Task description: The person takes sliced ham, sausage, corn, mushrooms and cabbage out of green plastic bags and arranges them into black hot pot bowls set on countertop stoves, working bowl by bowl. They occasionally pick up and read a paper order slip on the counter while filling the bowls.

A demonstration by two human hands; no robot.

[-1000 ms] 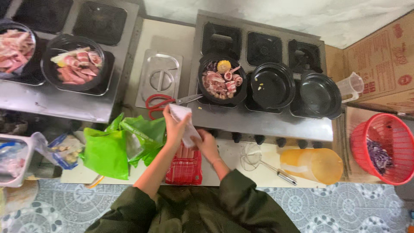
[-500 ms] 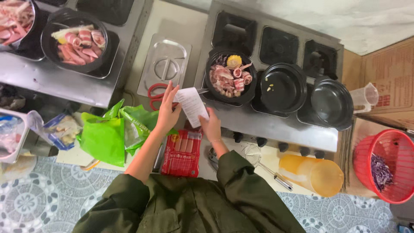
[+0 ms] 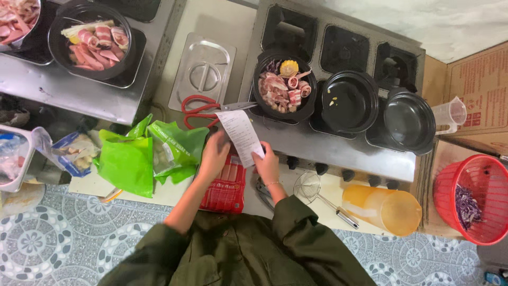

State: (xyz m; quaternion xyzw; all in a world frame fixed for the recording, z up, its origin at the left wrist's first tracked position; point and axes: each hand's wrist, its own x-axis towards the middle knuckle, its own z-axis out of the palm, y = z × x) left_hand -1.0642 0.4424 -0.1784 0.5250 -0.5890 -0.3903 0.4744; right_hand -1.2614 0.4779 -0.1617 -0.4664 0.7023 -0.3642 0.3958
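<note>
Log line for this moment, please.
left hand: holds paper slip | right hand: holds slip's lower edge | below: red packet | nearby: red scissors

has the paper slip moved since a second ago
Yes. The paper slip, held by both the left hand and right hand, has opened out and now reaches toward the red scissors.

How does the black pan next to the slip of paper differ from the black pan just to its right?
The pan by the paper slip is full: rolled meat slices, a piece of corn, purple leaves. The middle pan is nearly bare, with only a few small yellow bits. The full one sits closer to the red scissors. Both are round, black and rest on the steel stove.
</note>
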